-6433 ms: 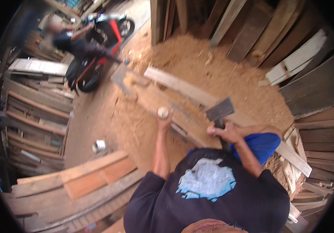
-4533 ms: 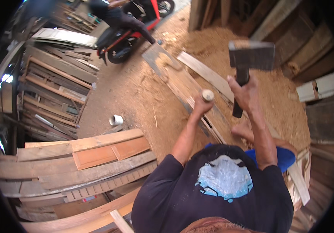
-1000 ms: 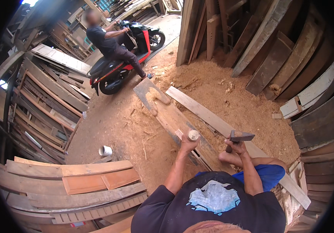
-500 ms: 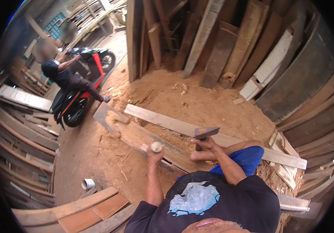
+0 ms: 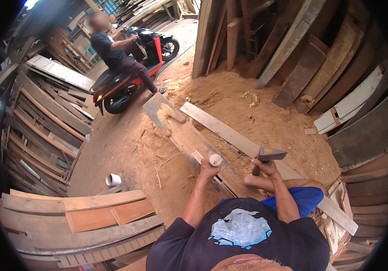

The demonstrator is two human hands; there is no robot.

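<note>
My left hand [image 5: 209,169] is wrapped round an upright wooden handle with a round pale top [image 5: 215,159], like a chisel's; its lower end is hidden. Under that hand lies a narrow wooden piece [image 5: 197,156] with a dark slot in it, resting on a thick, dusty plank [image 5: 180,131]. My right hand [image 5: 267,167] grips a hatchet [image 5: 272,154] by its short handle. Its dark, wedge-shaped head is raised to the right of the chisel, apart from it. A bare foot [image 5: 250,180] rests near the plank, below my right hand.
A long pale board [image 5: 223,127] lies right of the plank on sawdust. Planks [image 5: 288,45] lean along the far wall; stacked boards [image 5: 108,203] stand at lower left, near a white cup-shaped container [image 5: 113,179]. A person [image 5: 117,49] sits on a red-black motor scooter [image 5: 126,86] at far left.
The whole view has shifted, so the scene sits further right and higher. Both hands keep their holds on the chisel and hatchet. The scooter's rear light now glows orange.
</note>
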